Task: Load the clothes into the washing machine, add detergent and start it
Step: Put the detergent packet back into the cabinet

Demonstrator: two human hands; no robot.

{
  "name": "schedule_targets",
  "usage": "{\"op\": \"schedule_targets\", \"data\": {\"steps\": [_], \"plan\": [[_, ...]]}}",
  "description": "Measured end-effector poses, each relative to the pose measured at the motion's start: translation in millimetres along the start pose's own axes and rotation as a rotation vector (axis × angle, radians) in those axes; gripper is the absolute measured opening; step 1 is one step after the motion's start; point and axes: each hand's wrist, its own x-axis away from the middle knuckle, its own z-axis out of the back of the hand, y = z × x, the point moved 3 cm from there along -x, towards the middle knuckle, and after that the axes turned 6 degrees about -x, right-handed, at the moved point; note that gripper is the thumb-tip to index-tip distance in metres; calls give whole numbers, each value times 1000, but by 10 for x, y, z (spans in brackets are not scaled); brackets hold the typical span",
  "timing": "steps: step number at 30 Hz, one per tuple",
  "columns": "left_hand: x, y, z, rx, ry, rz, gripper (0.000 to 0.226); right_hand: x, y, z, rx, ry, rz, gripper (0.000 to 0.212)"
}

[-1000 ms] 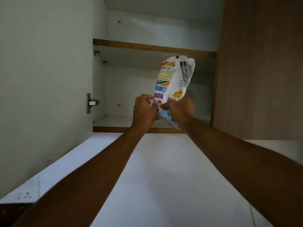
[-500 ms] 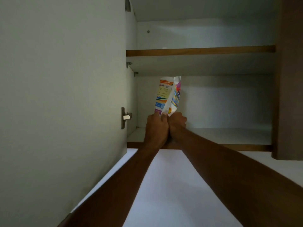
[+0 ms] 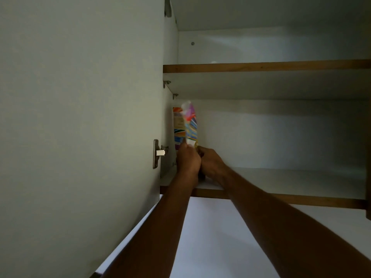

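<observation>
**Both hands on the packet at the shelf's left end**

The detergent packet (image 3: 185,125) stands upright at the left end of the lower shelf (image 3: 291,178), close to the cabinet's left wall. The left hand (image 3: 188,159) and right hand (image 3: 211,162) meet at its base, fingers curled around the lower part of it. The open door (image 3: 80,117) hangs to the left, its hinge (image 3: 158,153) just beside the packet. The upper shelf (image 3: 261,67) runs above.
</observation>
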Motion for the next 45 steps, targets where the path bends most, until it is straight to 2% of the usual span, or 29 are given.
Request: {"op": "schedule_targets", "data": {"steps": [3, 6, 9, 11, 13, 15, 19, 21, 26, 28, 31, 33, 34, 36, 37, 41, 45], "plan": [[-40, -55, 95, 170, 141, 137, 35, 45, -14, -7, -17, -25, 75, 29], [-51, -73, 110, 270, 179, 243, 41, 50, -24, 31, 39, -11, 83, 24], [-5, -41, 119, 220, 201, 249, 39, 84, -20, 28, -224, -43, -17, 23], [8, -41, 116, 199, 202, 242, 36, 77, 13, 38, -300, -13, -82, 23], [36, -31, 121, 122, 196, 226, 36, 31, 58, 58, -248, 70, -114, 17], [44, -58, 127, -49, 208, 189, 47, -16, 108, 86, -111, 157, -114, 11], [197, 14, 118, -521, 278, 68, 80, -76, 167, 124, -63, 228, -189, 21], [234, 50, 86, -631, 272, 53, 88, -97, 177, 127, -54, 245, -194, 23], [209, 24, 53, -678, 274, 26, 92, -78, 158, 136, 59, 234, -211, 21], [227, 32, 67, -672, 271, 6, 94, -52, 140, 143, 119, 212, -237, 10], [297, 52, 105, -663, 267, -22, 97, -20, 136, 125, 171, 135, -302, 26], [333, 61, 125, -638, 257, -35, 96, 11, 128, 139, 175, 35, -308, 16], [338, 61, 134, -613, 258, -38, 95, 41, 124, 167, 172, -21, -300, 9], [352, 63, 149, -551, 270, -43, 87, 99, 125, 257, 273, -116, -215, 15], [359, 67, 150, -531, 283, -57, 84, 126, 117, 313, 357, -104, -152, 20], [394, 101, 81, -569, 265, -146, 85, 249, 15, 417, 476, 176, 165, 22], [445, 129, 64, -592, 328, -317, 59, 371, -98, 386, 645, 235, 296, 27]]}}
